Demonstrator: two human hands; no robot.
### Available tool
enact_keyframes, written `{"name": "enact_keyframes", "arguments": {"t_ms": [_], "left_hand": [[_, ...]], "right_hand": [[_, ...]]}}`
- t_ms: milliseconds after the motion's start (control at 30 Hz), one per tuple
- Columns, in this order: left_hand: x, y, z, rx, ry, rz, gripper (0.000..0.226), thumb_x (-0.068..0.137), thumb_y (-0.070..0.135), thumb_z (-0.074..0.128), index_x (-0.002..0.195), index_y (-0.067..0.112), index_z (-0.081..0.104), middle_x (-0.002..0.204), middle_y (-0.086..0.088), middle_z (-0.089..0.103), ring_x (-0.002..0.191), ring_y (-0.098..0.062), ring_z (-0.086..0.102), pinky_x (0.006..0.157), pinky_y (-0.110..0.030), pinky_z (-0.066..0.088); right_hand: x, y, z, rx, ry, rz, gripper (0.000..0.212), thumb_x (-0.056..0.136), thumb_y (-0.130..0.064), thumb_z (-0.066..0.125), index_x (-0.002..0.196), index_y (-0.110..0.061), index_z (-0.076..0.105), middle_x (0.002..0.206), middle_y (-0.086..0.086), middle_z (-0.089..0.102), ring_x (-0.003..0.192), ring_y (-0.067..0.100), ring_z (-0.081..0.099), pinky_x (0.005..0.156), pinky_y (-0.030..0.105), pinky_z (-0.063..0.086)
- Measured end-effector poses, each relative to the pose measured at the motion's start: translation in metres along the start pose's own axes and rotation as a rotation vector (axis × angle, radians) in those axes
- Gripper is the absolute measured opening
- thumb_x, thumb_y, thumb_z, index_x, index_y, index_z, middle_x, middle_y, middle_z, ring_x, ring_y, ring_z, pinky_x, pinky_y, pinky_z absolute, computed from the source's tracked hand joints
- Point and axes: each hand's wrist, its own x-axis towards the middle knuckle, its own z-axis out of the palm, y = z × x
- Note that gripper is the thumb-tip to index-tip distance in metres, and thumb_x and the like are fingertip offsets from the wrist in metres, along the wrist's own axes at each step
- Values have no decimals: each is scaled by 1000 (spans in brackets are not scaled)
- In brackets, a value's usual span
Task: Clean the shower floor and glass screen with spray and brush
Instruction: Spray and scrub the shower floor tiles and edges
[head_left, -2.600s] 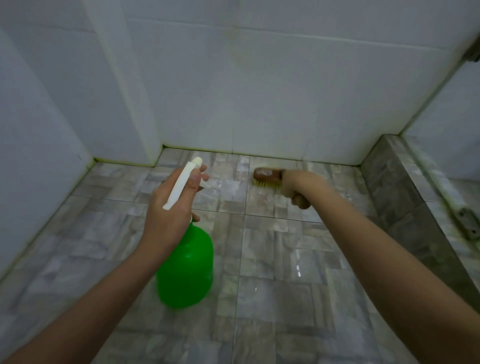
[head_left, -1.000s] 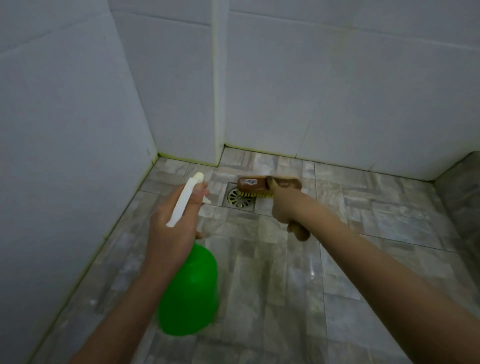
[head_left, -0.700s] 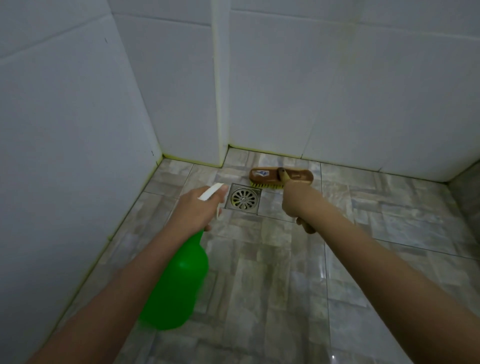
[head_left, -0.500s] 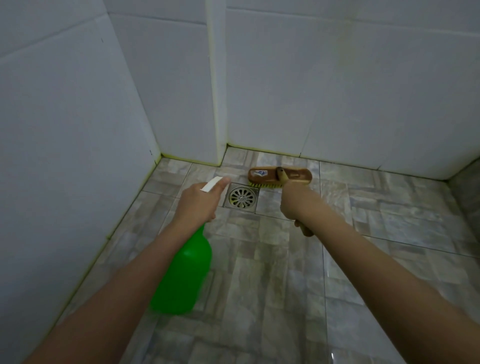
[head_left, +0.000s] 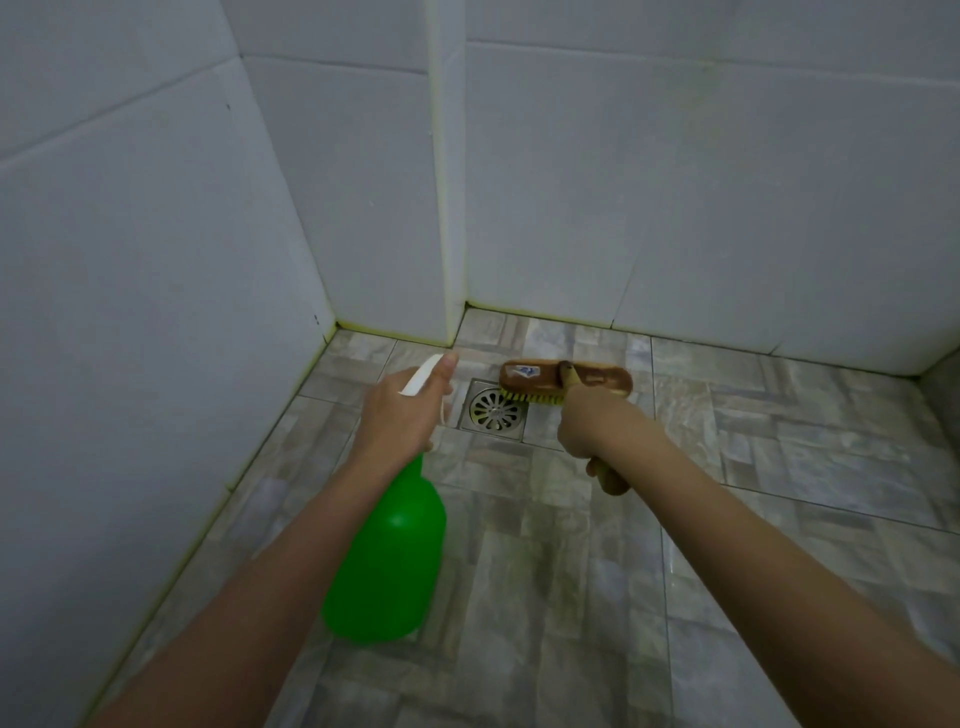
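Observation:
My left hand (head_left: 400, 415) grips the white trigger head of a green spray bottle (head_left: 387, 561), nozzle aimed toward the far corner of the grey tiled shower floor (head_left: 571, 597). My right hand (head_left: 589, 423) grips the wooden handle of a brown scrub brush (head_left: 566, 379). Its yellow bristles rest on the floor just behind and to the right of a round metal drain (head_left: 496, 410). No glass screen is in view.
White tiled walls (head_left: 675, 208) enclose the floor at the left and back, with a projecting wall corner (head_left: 449, 208) behind the drain. Yellowish grime lines the joint (head_left: 218, 514) between wall and floor. A raised grey curb edge shows at far right.
The view swung left to the drain corner. My left hand tipped the bottle forward and reached toward the drain. The brush moved from the open floor to sit beside the drain.

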Motion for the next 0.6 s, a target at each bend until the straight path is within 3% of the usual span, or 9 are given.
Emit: {"name": "enact_keyframes", "arguments": {"t_ms": [100, 200, 233, 267, 367, 433, 500, 567, 600], "left_hand": [[-4, -1, -5, -40, 43, 28, 48, 95, 60, 49, 94, 19, 73, 90, -9, 75, 86, -22, 71, 45, -19, 47], [-11, -5, -14, -113, 92, 42, 45, 94, 61, 47, 94, 23, 71, 96, -12, 73, 87, -23, 72, 45, -17, 47], [-13, -7, -17, -132, 99, 38, 44, 94, 60, 47, 95, 24, 71, 96, -10, 73, 85, -22, 72, 48, -20, 49], [-15, -8, -20, -142, 104, 32, 43, 94, 60, 47, 97, 24, 70, 94, -5, 73, 82, -18, 73, 51, -24, 52], [-18, -12, -28, -166, 111, 51, 50, 90, 65, 43, 105, 24, 68, 95, 9, 71, 71, -8, 74, 61, -36, 57], [-20, -10, -32, -193, 118, 78, 61, 84, 70, 41, 112, 24, 67, 100, 10, 70, 73, -8, 75, 60, -34, 56], [-23, -9, -36, -211, 127, 110, 66, 81, 72, 39, 115, 23, 67, 103, 9, 71, 79, -7, 75, 57, -26, 53], [-28, -11, -41, -230, 138, 147, 64, 81, 71, 40, 115, 24, 68, 103, 11, 72, 84, -6, 73, 56, -21, 52], [-31, -13, -43, -243, 145, 162, 61, 82, 69, 40, 113, 25, 69, 104, 12, 72, 85, -6, 73, 56, -20, 53]], "right_hand": [[15, -6, 7, 10, 88, -8, 51, 95, -2, 42, 144, -1, 31, 131, 17, 55, 79, 27, 66, 75, 39, 58], [47, -3, 0, 128, 235, -22, 89, 89, 5, 40, 152, -28, -13, 98, 20, 65, 66, 27, 62, 62, 41, 56], [51, -5, -4, 134, 234, -22, 92, 88, 6, 39, 150, -32, -18, 89, 19, 64, 65, 28, 63, 59, 41, 55], [50, -10, -9, 118, 214, -11, 87, 89, 5, 39, 152, -27, -12, 87, 17, 64, 67, 28, 63, 59, 40, 55], [35, -34, -11, 29, 101, 10, 50, 94, -1, 43, 143, 2, 33, 110, 10, 62, 78, 26, 63, 67, 36, 55], [36, -44, -7, -10, 58, -24, 41, 94, -2, 44, 134, 4, 43, 100, 11, 61, 76, 25, 61, 65, 35, 53], [53, -46, -8, 35, 113, -41, 52, 93, 1, 41, 144, 1, 30, 94, 15, 65, 74, 27, 65, 60, 36, 53], [64, -44, -8, 76, 183, -47, 75, 91, 5, 39, 153, -15, 1, 90, 18, 66, 73, 29, 67, 56, 37, 54], [65, -45, -6, 75, 177, -43, 72, 91, 4, 39, 153, -13, 5, 92, 17, 65, 76, 29, 66, 60, 38, 55]]}}
